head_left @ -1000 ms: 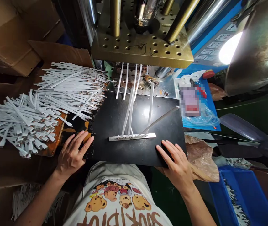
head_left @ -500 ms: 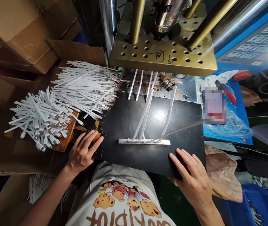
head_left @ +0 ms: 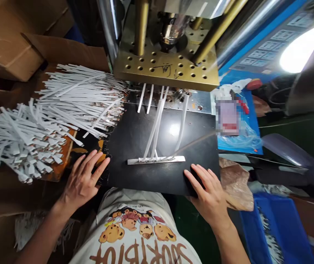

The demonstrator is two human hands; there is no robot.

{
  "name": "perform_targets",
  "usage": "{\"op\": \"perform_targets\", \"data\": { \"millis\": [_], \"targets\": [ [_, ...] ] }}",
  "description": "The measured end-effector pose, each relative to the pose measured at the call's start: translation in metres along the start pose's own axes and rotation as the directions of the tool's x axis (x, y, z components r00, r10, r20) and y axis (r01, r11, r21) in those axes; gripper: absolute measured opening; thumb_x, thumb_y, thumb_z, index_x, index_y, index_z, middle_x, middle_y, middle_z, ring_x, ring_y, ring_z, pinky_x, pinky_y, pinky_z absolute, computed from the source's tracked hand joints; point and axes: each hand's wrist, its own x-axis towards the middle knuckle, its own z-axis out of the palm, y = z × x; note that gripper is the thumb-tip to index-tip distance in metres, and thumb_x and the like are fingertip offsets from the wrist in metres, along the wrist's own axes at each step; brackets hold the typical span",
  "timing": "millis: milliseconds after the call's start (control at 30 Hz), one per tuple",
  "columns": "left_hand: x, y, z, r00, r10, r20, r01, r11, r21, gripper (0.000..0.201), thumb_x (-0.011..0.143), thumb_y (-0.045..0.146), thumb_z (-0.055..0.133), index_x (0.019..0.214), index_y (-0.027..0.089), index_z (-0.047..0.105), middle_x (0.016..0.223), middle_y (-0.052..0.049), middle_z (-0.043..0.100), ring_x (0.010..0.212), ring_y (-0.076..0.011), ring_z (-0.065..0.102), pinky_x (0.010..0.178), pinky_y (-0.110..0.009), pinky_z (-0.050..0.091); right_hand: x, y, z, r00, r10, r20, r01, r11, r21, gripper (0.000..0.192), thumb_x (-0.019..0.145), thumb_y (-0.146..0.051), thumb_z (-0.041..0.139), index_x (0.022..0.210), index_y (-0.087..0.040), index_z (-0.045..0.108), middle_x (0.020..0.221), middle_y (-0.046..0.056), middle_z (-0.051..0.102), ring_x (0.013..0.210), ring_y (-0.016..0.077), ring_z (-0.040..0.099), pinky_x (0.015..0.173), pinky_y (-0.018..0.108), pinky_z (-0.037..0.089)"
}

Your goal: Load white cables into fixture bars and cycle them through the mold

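Observation:
My left hand (head_left: 83, 180) lies flat, fingers spread, at the left front corner of a black work plate (head_left: 134, 146). My right hand (head_left: 208, 194) rests flat on the plate's right front corner. Neither hand holds anything. Between them a white holder bar (head_left: 156, 160) lies across the plate, with several white strips (head_left: 155, 126) running from it back under the brass press plate (head_left: 166, 68). A thin grey rod (head_left: 194, 142) slants in from the right to the bar.
Two large heaps of white strips (head_left: 49, 113) lie on the left, over cardboard boxes (head_left: 5, 44). A blue mat (head_left: 235, 121) with a plastic bag is at the right, a bright lamp (head_left: 300, 51) above it. A blue bin (head_left: 280, 231) stands at lower right.
The view swung right, then back left. Both hands stay flat at the plate's front corners. The bar and strips have not visibly moved.

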Motion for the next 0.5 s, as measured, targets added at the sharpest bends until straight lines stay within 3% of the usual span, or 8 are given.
{"op": "perform_targets", "data": {
  "millis": [133,267,367,500],
  "targets": [
    [0.028,0.015,-0.006,0.994,0.094,-0.057,-0.101,0.986,-0.135,0.072,0.091,0.051,0.062,0.149,0.015,0.039,0.140,-0.021,0.054,0.126,-0.0388,0.054,0.102,-0.054,0.046,0.026,-0.010,-0.017,0.995,-0.076,0.062,0.068,0.989,0.130,0.063,0.095,-0.039,0.063,0.153,-0.027,0.038,0.148,0.016,0.049,0.136,0.0360,0.048,0.111,0.066,0.039],
    [0.067,0.040,-0.002,0.990,0.086,-0.112,-0.100,0.987,-0.126,0.041,0.098,0.034,0.055,0.134,0.014,0.052,0.109,-0.012,0.064,0.091,-0.0247,0.066,0.079,-0.038,0.053,0.072,-0.017,-0.014,0.996,-0.018,-0.086,0.038,0.969,0.245,0.044,0.100,-0.036,0.057,0.141,-0.023,0.053,0.129,0.015,0.063,0.118,0.0292,0.061,0.100,0.049,0.052],
    [0.086,0.047,0.000,0.997,0.074,-0.038,-0.080,0.976,-0.200,0.019,0.100,0.020,0.050,0.116,0.016,0.059,0.091,-0.004,0.059,0.074,-0.0160,0.064,0.066,-0.028,0.051,0.105,-0.005,-0.015,0.995,-0.095,0.039,0.073,0.919,0.388,0.025,0.102,-0.032,0.052,0.114,-0.024,0.071,0.105,0.009,0.072,0.094,0.0236,0.067,0.083,0.038,0.057],
    [0.100,0.039,-0.001,0.995,0.086,0.046,-0.071,0.962,-0.263,0.013,0.100,0.016,0.047,0.099,0.018,0.059,0.090,-0.002,0.053,0.075,-0.0151,0.062,0.065,-0.027,0.049,0.147,0.015,-0.021,0.931,-0.310,0.193,0.125,0.767,0.629,0.023,0.100,-0.031,0.055,0.089,-0.023,0.075,0.090,0.004,0.074,0.082,0.0188,0.070,0.076,0.031,0.056]
  ]
}}
